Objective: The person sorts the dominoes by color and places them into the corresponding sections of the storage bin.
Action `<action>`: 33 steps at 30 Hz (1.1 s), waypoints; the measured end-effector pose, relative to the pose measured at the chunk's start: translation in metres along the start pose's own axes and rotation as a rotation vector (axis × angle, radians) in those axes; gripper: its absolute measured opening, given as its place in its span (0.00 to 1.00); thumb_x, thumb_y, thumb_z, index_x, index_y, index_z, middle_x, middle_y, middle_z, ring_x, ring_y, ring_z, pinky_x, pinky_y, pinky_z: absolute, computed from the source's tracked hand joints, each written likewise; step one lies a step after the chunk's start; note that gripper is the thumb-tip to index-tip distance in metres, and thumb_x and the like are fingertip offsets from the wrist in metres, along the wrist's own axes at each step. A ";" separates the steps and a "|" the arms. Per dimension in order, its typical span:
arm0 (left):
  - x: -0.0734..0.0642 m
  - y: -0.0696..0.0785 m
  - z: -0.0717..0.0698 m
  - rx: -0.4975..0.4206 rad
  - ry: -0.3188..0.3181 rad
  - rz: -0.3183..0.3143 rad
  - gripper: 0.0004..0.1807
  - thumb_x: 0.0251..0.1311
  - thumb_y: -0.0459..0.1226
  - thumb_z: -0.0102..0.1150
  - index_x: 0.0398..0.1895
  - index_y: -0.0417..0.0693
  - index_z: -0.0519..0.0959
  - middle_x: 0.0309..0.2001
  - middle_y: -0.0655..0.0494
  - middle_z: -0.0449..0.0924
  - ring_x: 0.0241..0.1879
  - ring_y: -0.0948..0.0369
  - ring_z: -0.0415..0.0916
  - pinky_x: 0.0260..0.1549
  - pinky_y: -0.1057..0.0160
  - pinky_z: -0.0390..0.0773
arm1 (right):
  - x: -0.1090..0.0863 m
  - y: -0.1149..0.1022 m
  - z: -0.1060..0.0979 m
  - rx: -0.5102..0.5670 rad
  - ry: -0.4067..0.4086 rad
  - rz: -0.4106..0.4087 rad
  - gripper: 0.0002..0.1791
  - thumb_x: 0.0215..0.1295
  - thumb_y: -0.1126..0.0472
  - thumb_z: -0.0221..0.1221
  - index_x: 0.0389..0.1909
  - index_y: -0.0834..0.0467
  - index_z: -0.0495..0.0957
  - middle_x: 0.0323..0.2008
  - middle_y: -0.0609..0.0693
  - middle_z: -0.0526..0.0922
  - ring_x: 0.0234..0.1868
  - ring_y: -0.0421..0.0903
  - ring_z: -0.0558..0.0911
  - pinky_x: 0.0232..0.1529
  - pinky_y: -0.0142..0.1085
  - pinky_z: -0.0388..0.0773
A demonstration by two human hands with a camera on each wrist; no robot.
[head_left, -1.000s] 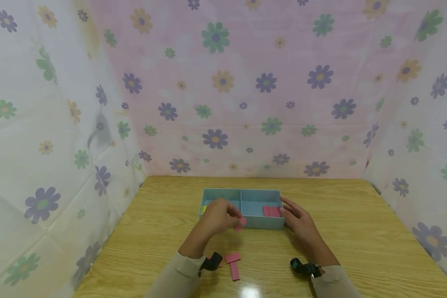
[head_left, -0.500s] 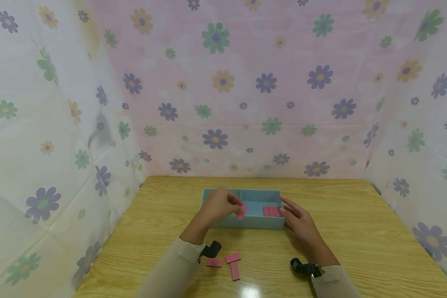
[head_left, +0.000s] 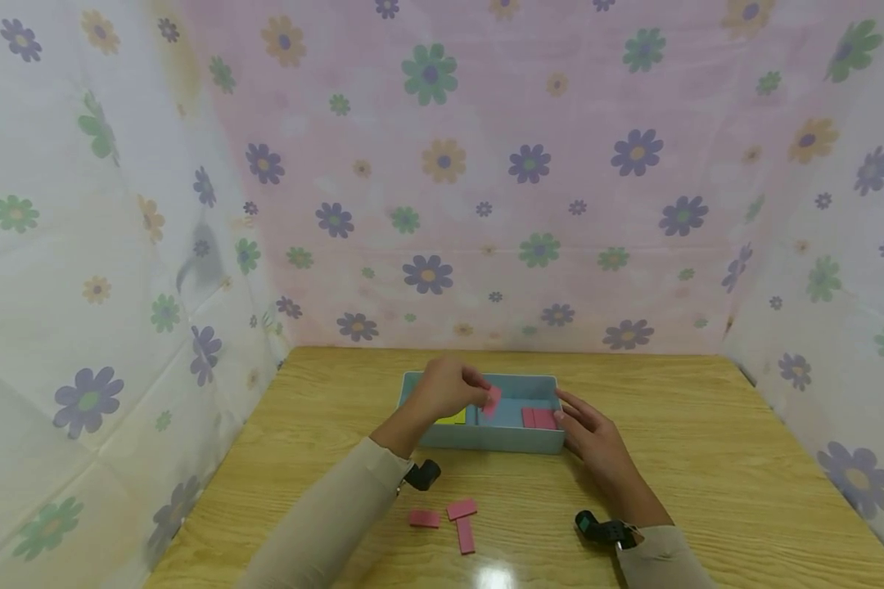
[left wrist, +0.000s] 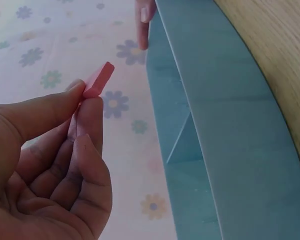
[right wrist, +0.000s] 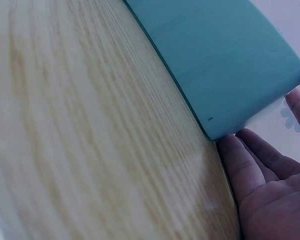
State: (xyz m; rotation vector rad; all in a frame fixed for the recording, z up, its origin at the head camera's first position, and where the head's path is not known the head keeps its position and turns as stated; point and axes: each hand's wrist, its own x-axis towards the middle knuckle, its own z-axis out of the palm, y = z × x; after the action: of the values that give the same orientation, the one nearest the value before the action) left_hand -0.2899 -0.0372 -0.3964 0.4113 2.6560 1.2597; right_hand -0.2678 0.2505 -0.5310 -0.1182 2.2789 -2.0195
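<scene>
Pink block (head_left: pixel 492 402) in left hand (head_left: pixel 445 389); box (head_left: pixel 497 440) beneath

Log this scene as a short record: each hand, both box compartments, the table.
Left hand: pinches a pink block above the box
Right hand: touches the box's right end
Left compartment: yellow piece, partly hidden; count unclear
Right compartment: flat pink blocks at its right end
Table: three loose blocks, two forming a T

The head view looks forward and down over the counter (head_left: pixel 317 425), while both wrist views face, from close up, the blue box (head_left: pixel 516 439) all three share.
</scene>
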 end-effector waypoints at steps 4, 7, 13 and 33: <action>0.005 0.004 0.001 -0.054 -0.010 -0.025 0.04 0.59 0.44 0.76 0.33 0.57 0.90 0.30 0.65 0.89 0.36 0.62 0.85 0.37 0.59 0.83 | 0.000 0.000 -0.001 -0.003 0.001 0.008 0.33 0.77 0.42 0.56 0.79 0.40 0.62 0.79 0.58 0.62 0.77 0.58 0.66 0.65 0.43 0.79; 0.010 0.006 0.005 -0.086 -0.021 -0.036 0.04 0.59 0.43 0.76 0.33 0.56 0.90 0.30 0.64 0.89 0.35 0.63 0.87 0.36 0.60 0.85 | -0.001 0.000 -0.001 -0.004 0.005 0.013 0.33 0.76 0.41 0.56 0.79 0.39 0.63 0.79 0.57 0.62 0.77 0.57 0.66 0.65 0.43 0.78; 0.021 0.009 0.011 -0.145 -0.029 -0.065 0.05 0.58 0.40 0.77 0.33 0.50 0.91 0.29 0.58 0.90 0.35 0.59 0.90 0.38 0.58 0.88 | -0.001 -0.001 0.000 0.000 0.006 -0.004 0.33 0.77 0.42 0.56 0.79 0.40 0.63 0.79 0.58 0.62 0.77 0.58 0.67 0.64 0.42 0.80; 0.051 0.025 0.031 -0.134 0.008 -0.172 0.05 0.57 0.38 0.78 0.29 0.46 0.90 0.23 0.56 0.89 0.40 0.52 0.91 0.34 0.60 0.89 | 0.001 0.000 0.000 0.008 -0.007 -0.006 0.33 0.77 0.42 0.56 0.80 0.40 0.63 0.79 0.58 0.61 0.77 0.58 0.67 0.64 0.42 0.79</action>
State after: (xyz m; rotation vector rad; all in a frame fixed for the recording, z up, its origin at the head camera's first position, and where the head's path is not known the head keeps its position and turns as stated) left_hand -0.3254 0.0167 -0.3986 0.1554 2.5302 1.3763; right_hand -0.2688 0.2507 -0.5311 -0.1314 2.2693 -2.0270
